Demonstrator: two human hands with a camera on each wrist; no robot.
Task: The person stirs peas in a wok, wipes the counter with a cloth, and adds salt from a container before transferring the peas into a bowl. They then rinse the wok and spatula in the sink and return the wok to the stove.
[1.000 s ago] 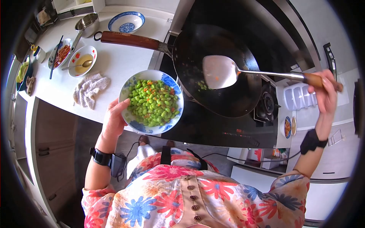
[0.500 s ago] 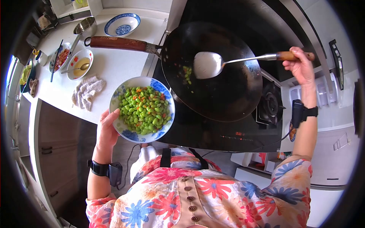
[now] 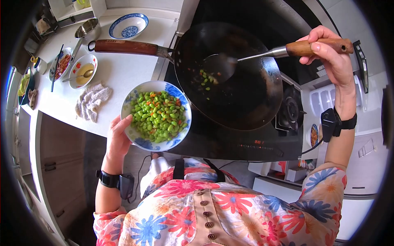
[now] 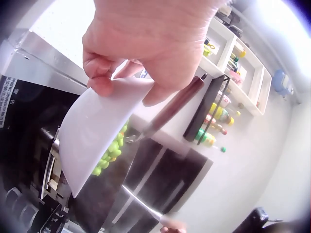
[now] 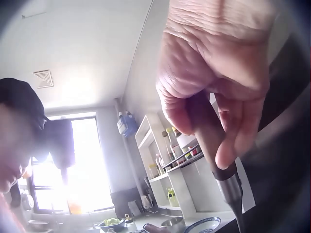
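Note:
My left hand (image 3: 117, 137) grips the rim of a white and blue flowered bowl (image 3: 127, 137), thumb over the edge. Green beans with small orange bits (image 3: 158, 117) fill the bowl, which is held at the wok's near left side. From outside, the left wrist view shows the bowl's white wall (image 4: 92, 131) under the curled fingers. My right hand (image 3: 334, 57) holds the wooden handle of a wok spatula (image 3: 301, 48). The spatula's blade sits low in the dark wok (image 3: 242, 104), beside a few leftover beans (image 3: 205, 78).
The wok's wooden handle (image 3: 123, 46) reaches left over the white counter (image 3: 127, 67). There stand a blue-rimmed bowl (image 3: 137, 27), a metal pan (image 3: 87, 30), a bowl with a spoon (image 3: 83, 70), a plate with chopsticks (image 3: 62, 61) and a crumpled cloth (image 3: 93, 101). A burner (image 3: 290, 110) lies right.
The spatula blade has turned and gone down into the wok, near the few beans there. My right hand has shifted. The bowl has moved slightly left and down since the first frame.

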